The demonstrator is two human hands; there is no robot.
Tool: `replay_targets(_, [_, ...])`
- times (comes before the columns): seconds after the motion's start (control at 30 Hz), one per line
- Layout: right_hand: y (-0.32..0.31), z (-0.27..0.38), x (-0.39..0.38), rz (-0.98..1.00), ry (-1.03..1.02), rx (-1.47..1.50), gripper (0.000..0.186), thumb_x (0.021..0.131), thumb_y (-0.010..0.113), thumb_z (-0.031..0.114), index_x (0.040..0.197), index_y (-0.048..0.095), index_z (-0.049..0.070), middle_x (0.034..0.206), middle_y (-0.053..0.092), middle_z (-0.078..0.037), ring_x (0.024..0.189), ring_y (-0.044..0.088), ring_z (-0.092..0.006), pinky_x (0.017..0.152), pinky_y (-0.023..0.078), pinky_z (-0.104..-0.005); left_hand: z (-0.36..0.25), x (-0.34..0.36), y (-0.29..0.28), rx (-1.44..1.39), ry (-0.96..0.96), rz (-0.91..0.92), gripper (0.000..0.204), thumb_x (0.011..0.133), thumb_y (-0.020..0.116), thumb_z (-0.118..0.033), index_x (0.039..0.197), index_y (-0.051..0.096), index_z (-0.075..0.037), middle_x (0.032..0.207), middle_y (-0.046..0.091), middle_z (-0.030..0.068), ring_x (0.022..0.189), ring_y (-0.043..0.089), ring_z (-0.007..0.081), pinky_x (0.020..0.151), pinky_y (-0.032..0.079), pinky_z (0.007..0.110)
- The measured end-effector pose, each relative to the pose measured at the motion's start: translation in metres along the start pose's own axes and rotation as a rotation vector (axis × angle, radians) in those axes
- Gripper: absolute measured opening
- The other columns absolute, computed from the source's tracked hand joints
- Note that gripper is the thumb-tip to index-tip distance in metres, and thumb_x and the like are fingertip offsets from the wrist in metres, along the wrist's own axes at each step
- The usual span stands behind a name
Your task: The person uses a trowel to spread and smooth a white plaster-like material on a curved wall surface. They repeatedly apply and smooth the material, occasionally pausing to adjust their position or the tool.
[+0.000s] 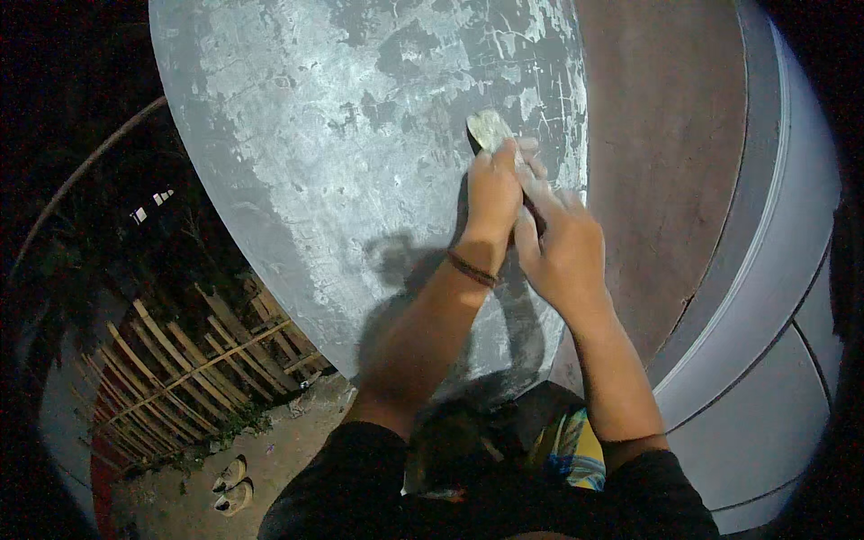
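Note:
A scraper with a pale, putty-smeared blade (488,129) lies against a grey wall (297,171) patched with white. My left hand (494,193), a dark band at its wrist, is closed on the scraper just below the blade. Lower and to the right, my right hand (567,243) wraps round its handle, of which a short dark stretch shows between the hands. White dust coats the right fingers. Part of the blade's lower end is hidden by my fingers. Shadows of my arms fall across the wall.
A brown wall panel (666,162) borders the grey surface on the right, with a pale curved ledge (756,243) beyond. At lower left stand a bamboo fence (193,369) and a pair of shoes (232,486) on bare ground (288,441). Darkness fills the far left.

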State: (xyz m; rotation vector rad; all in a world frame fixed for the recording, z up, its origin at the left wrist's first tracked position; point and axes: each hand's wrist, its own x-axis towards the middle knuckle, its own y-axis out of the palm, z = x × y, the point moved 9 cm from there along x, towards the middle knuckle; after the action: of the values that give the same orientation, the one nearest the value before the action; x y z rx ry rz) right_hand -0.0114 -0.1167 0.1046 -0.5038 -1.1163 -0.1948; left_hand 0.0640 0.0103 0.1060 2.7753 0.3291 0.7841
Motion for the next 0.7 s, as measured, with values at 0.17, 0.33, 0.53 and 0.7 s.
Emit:
replay_targets(0.17, [-0.006, 0.012, 0.010, -0.078, -0.122, 0.006, 0.040, 0.088, 0.066, 0.012, 0.128, 0.068, 0.008, 0.095, 0.067, -0.022, 0.085, 0.066, -0.0405, 0.078, 0.054, -0.0471, -0.012, 0.018, -0.006, 0.040, 0.177, 0.037, 0.039, 0.107, 0.046, -0.028, 0.107, 0.069, 0.003, 0.078, 0.068, 0.0095, 0.067, 0.065, 0.0204, 0.064, 0.051, 0.034])
replay_targets(0.33, [0.002, 0.005, -0.010, 0.092, -0.001, -0.075, 0.038, 0.090, 0.065, 0.012, 0.127, 0.068, 0.006, 0.098, 0.068, -0.023, 0.085, 0.066, -0.0412, 0.077, 0.053, -0.0483, 0.008, 0.000, -0.019, 0.182, 0.133, -0.026, 0.037, 0.106, 0.048, -0.031, 0.106, 0.067, 0.001, 0.073, 0.065, 0.0090, 0.067, 0.064, 0.0209, 0.062, 0.052, 0.035])
replay_targets(0.53, [0.024, -0.005, -0.042, 0.077, 0.076, 0.099, 0.040, 0.089, 0.065, 0.010, 0.129, 0.067, 0.005, 0.096, 0.067, -0.021, 0.082, 0.065, -0.0403, 0.075, 0.053, -0.0475, 0.029, -0.022, -0.040, 0.011, 0.048, -0.087, 0.033, 0.105, 0.050, -0.028, 0.100, 0.066, 0.000, 0.073, 0.065, 0.0102, 0.059, 0.063, 0.0219, 0.053, 0.051, 0.036])
replay_targets(0.7, [0.017, 0.005, -0.021, 0.010, -0.018, 0.033, 0.043, 0.088, 0.066, 0.009, 0.130, 0.068, 0.011, 0.093, 0.066, -0.020, 0.084, 0.066, -0.0391, 0.075, 0.053, -0.0473, -0.007, -0.006, -0.026, -0.082, 0.177, 0.065, 0.037, 0.105, 0.049, -0.026, 0.097, 0.066, 0.005, 0.075, 0.066, 0.0124, 0.063, 0.063, 0.0203, 0.060, 0.052, 0.034])
